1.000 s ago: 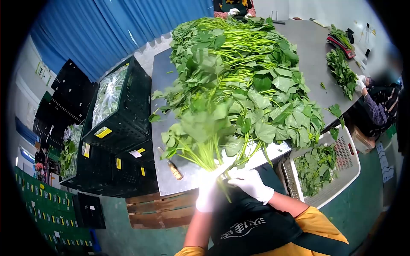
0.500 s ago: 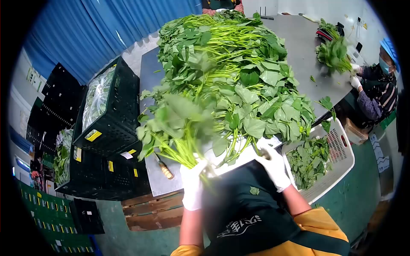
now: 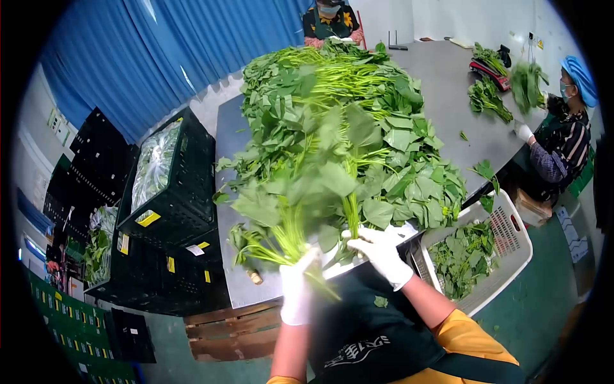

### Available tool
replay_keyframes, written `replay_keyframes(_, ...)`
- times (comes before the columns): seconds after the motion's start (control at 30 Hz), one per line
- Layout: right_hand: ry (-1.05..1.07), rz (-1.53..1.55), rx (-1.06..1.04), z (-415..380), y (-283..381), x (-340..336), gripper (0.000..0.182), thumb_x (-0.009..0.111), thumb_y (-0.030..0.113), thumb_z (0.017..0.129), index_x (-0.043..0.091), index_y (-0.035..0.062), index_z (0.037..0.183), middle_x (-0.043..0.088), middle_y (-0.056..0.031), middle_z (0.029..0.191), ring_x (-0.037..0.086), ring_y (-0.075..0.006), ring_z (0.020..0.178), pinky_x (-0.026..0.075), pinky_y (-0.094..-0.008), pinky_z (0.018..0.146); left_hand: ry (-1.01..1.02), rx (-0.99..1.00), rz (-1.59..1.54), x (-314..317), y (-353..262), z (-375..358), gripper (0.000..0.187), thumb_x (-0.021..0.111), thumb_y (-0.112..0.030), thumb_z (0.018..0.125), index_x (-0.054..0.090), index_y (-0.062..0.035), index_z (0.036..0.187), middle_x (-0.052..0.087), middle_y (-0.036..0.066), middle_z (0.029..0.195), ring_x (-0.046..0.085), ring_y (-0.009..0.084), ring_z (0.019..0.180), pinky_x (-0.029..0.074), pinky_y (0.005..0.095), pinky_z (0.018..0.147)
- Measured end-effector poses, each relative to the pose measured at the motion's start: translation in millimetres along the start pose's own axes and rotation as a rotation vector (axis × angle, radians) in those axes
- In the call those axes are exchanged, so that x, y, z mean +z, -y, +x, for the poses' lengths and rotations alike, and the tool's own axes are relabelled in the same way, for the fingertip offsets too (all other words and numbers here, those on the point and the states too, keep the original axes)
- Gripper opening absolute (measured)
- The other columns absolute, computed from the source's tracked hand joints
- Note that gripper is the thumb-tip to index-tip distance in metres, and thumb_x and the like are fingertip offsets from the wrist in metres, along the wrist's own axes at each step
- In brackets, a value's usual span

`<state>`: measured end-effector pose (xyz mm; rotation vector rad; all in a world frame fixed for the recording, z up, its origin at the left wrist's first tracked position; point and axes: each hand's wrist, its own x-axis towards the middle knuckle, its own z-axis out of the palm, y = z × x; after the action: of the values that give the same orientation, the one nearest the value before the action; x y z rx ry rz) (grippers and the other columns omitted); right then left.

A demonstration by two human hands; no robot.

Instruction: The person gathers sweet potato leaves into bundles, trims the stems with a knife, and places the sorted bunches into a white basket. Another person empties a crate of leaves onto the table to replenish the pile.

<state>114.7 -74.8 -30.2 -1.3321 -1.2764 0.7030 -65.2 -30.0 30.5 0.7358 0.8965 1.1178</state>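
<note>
My left hand (image 3: 299, 285), in a white glove, is closed round the stems of a bunch of leafy greens (image 3: 284, 224); the leaves fan out over the table's near edge and are partly blurred. My right hand (image 3: 382, 253), gloved too, pinches the stems of a smaller sprig (image 3: 350, 208) just right of the bunch. Beyond both hands a large heap of leafy greens (image 3: 409, 137) lies with its stems showing in the middle. The tip of a wooden handle (image 3: 255, 277) shows beside the bunch.
A white basket (image 3: 519, 246) of loose leaves stands at the right. Dark crates (image 3: 173, 214) are stacked on the left, one holding bagged greens. One co-worker (image 3: 563, 131) handles bunches by a red scale (image 3: 489, 75); another person (image 3: 329, 25) is at the far end.
My right hand has moved left and now grips a sprig. My left hand has shifted slightly right with its bunch. The view has tilted up, showing more of the far person.
</note>
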Motion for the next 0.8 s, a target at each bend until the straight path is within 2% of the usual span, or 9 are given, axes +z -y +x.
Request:
replay_keyframes(0.1, 0.045, 0.016, -0.025, -7, 17, 17, 0.016, 0.063, 0.014, 0.084, 0.067, 0.0005, 0.091, 0.067, -0.0072, 0.078, 0.061, -0.0132, 0.06, 0.047, -0.0266, 0.055, 0.109, 0.034, 0.125, -4, 32, 2, 0.022, 0.069, -0.002, 0.075, 0.062, 0.0011, 0.096, 0.065, 0.008, 0.081, 0.059, 0.013, 0.064, 0.045, 0.0244, 0.055)
replay_keyframes(0.13, 0.01, -0.357, -0.274, -9, 31, 19, 0.02, 0.065, 0.02, 0.081, 0.067, 0.0025, 0.091, 0.066, -0.0095, 0.072, 0.063, -0.0175, 0.058, 0.047, -0.0291, 0.056, 0.144, 0.066, 0.241, -6, 35, 2, 0.021, 0.07, -0.002, 0.075, 0.064, 0.0019, 0.094, 0.066, 0.009, 0.081, 0.059, 0.0128, 0.065, 0.046, 0.0247, 0.056)
replay_keyframes(0.23, 0.048, -0.667, -0.143, -11, 43, 22, 0.025, 0.067, 0.026, 0.079, 0.067, 0.0045, 0.09, 0.063, -0.0119, 0.071, 0.063, -0.0198, 0.062, 0.047, -0.0303, 0.058, 0.23, 0.201, 0.478, -15, 34, -1, 0.017, 0.07, -0.002, 0.075, 0.066, 0.0041, 0.091, 0.066, 0.009, 0.079, 0.06, 0.013, 0.065, 0.047, 0.0253, 0.057)
replay_keyframes(0.33, 0.095, -0.603, -0.121, -13, 42, 21, 0.023, 0.068, 0.026, 0.079, 0.067, 0.0045, 0.087, 0.063, -0.0087, 0.07, 0.06, -0.0155, 0.062, 0.045, -0.0287, 0.059, 0.107, -0.001, 0.194, -8, 34, -2, 0.014, 0.069, 0.0, 0.076, 0.066, 0.0058, 0.088, 0.066, 0.009, 0.078, 0.06, 0.0132, 0.064, 0.049, 0.0264, 0.06)
replay_keyframes(0.43, 0.216, -0.006, 0.208, -16, 47, 16, 0.016, 0.068, 0.02, 0.081, 0.065, 0.004, 0.084, 0.058, -0.0002, 0.066, 0.053, -0.0074, 0.062, 0.042, -0.025, 0.057, 0.087, -0.052, 0.144, -18, 39, 4, 0.014, 0.069, 0.001, 0.075, 0.066, 0.0071, 0.087, 0.066, 0.009, 0.078, 0.06, 0.0134, 0.065, 0.049, 0.0264, 0.059)
replay_keyframes(0.6, 0.214, 0.244, 0.391, -21, 38, 10, 0.016, 0.066, 0.018, 0.084, 0.065, 0.0018, 0.082, 0.061, -0.0025, 0.069, 0.051, -0.0066, 0.06, 0.04, -0.0215, 0.056, 0.151, 0.12, 0.324, -16, 35, 1, 0.015, 0.068, -0.003, 0.076, 0.066, 0.0064, 0.088, 0.065, 0.009, 0.076, 0.06, 0.0148, 0.064, 0.049, 0.0268, 0.06)
replay_keyframes(0.67, -0.018, 0.496, 0.404, -29, 30, 5, 0.015, 0.065, 0.015, 0.084, 0.063, 0.0002, 0.081, 0.059, -0.0042, 0.067, 0.053, -0.0086, 0.059, 0.042, -0.0218, 0.056, 0.175, 0.16, 0.343, -11, 23, -1, 0.016, 0.067, -0.004, 0.077, 0.065, 0.0061, 0.089, 0.065, 0.009, 0.075, 0.06, 0.0153, 0.063, 0.049, 0.0268, 0.06)
replay_keyframes(0.73, -0.356, 0.501, 0.198, -41, 25, -14, 0.009, 0.054, 0.008, 0.086, 0.055, 0.0007, 0.081, 0.058, -0.0056, 0.07, 0.054, -0.0108, 0.06, 0.044, -0.0223, 0.059, -0.056, 0.008, 0.092, -11, 4, -2, 0.016, 0.063, -0.005, 0.081, 0.064, 0.0034, 0.094, 0.063, 0.008, 0.082, 0.059, 0.0157, 0.069, 0.049, 0.0282, 0.064)
replay_keyframes(0.8, -0.684, 0.769, 0.118, -41, 28, -55, 0.013, 0.052, 0.014, 0.093, 0.053, 0.0013, 0.092, 0.053, -0.0033, 0.076, 0.052, -0.0108, 0.065, 0.044, -0.0221, 0.061, -0.179, 0.121, 0.104, -46, 3, 12, 0.019, 0.059, -0.002, 0.083, 0.059, 0.0006, 0.101, 0.059, 0.008, 0.09, 0.058, 0.0158, 0.077, 0.049, 0.0287, 0.068)
